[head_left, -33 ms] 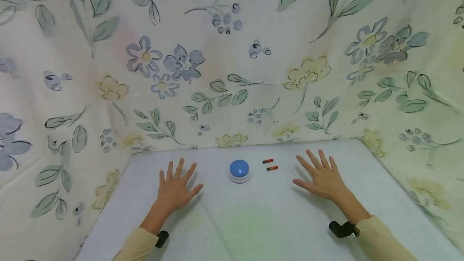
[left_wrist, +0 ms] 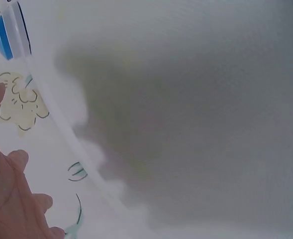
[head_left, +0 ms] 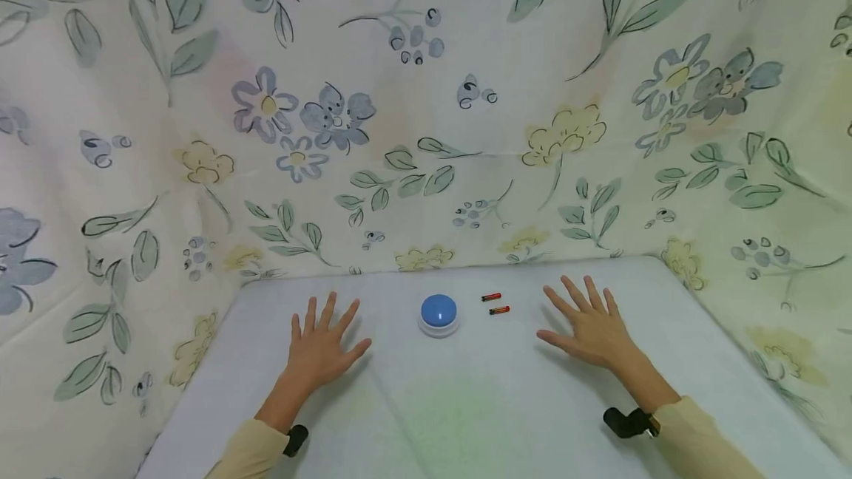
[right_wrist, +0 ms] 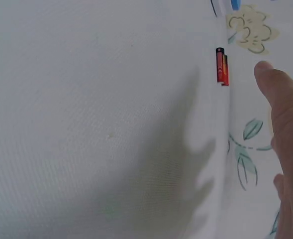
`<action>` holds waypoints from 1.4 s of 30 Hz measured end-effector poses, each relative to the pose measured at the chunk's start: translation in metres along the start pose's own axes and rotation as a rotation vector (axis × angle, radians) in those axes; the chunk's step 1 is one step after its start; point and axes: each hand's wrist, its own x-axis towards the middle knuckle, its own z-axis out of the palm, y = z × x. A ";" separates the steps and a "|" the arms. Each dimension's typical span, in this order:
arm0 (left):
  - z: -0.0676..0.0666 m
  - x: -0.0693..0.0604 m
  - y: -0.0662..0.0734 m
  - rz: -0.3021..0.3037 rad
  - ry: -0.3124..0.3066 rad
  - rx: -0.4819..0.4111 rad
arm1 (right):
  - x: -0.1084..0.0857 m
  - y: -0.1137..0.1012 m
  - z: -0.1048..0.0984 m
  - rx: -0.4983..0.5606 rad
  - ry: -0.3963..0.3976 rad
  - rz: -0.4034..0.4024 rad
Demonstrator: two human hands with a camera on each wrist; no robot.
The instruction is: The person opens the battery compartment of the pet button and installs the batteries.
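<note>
Floral cloth (head_left: 399, 124) backs the white tabletop (head_left: 452, 420). I see the left hand (head_left: 318, 355) and right hand (head_left: 595, 333) spread, empty; the blue-domed device (head_left: 439, 313) and two batteries (head_left: 491, 297) sit between them, presumably for easy reach.

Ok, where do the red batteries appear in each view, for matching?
Head: the two red batteries lie just right of centre, below mid-height.
Left wrist: not in it.
Right wrist: upper right, left of the right hand.
Shared landmark: the blue dome, only a sliver in the right wrist.

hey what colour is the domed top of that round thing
The domed top is blue; the head view shows it best.
</note>
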 end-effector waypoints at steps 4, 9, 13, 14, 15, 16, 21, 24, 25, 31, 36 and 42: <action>-0.002 -0.001 -0.002 0.008 0.023 -0.007 | 0.003 -0.001 -0.001 0.017 0.014 -0.011; -0.011 0.000 -0.006 0.043 0.076 -0.088 | 0.006 0.000 -0.007 0.084 0.039 -0.069; -0.021 -0.001 -0.011 0.098 0.057 -0.237 | 0.007 0.002 -0.014 0.257 0.050 -0.130; -0.023 -0.002 -0.012 0.110 0.036 -0.296 | 0.006 0.002 -0.016 0.318 0.047 -0.134; -0.025 -0.002 -0.013 0.119 0.012 -0.359 | 0.005 0.003 -0.017 0.382 0.042 -0.134; -0.026 -0.002 -0.015 0.126 -0.015 -0.427 | 0.004 0.003 -0.017 0.447 0.036 -0.130; -0.028 -0.003 -0.019 0.146 -0.136 -0.692 | -0.001 0.001 -0.009 0.719 -0.017 -0.135; -0.028 -0.003 -0.018 0.162 -0.171 -0.771 | -0.001 -0.003 -0.001 0.839 -0.059 -0.160; -0.028 -0.002 -0.017 0.164 -0.181 -0.790 | 0.000 -0.006 0.001 0.868 -0.068 -0.168; -0.025 0.004 -0.007 0.169 -0.223 -0.872 | 0.008 -0.025 0.015 0.941 -0.065 -0.193; -0.018 0.009 0.000 0.159 -0.236 -0.927 | 0.017 -0.043 0.022 0.990 -0.067 -0.205; -0.009 0.019 0.012 0.143 -0.236 -1.004 | 0.032 -0.059 0.027 1.063 -0.077 -0.226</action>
